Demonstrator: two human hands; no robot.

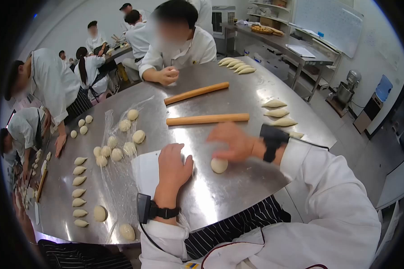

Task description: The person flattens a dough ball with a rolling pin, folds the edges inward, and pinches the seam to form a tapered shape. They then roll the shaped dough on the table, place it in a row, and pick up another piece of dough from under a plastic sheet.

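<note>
My left hand (175, 165) rests palm down near the table's front, fingers stretched out and holding nothing. Beside it lies a flat white sheet (146, 172), partly under the hand. My right hand (232, 142) is blurred by motion, its fingers apart. Just below its fingers sits a round dough ball (219, 166) on the metal table. Left of my left hand, several dough balls (116, 154) lie on and about clear plastic wrap (116, 188). A wooden rolling pin (206, 119) lies just beyond my right hand, and a second rolling pin (196, 93) is farther off.
Pointed dough pieces stand in rows at the left (79, 193), at the right (274, 113) and at the far edge (237, 65). Across the steel table (256, 179), a person (179, 49) leans in with hands together. Other people work at the left and behind.
</note>
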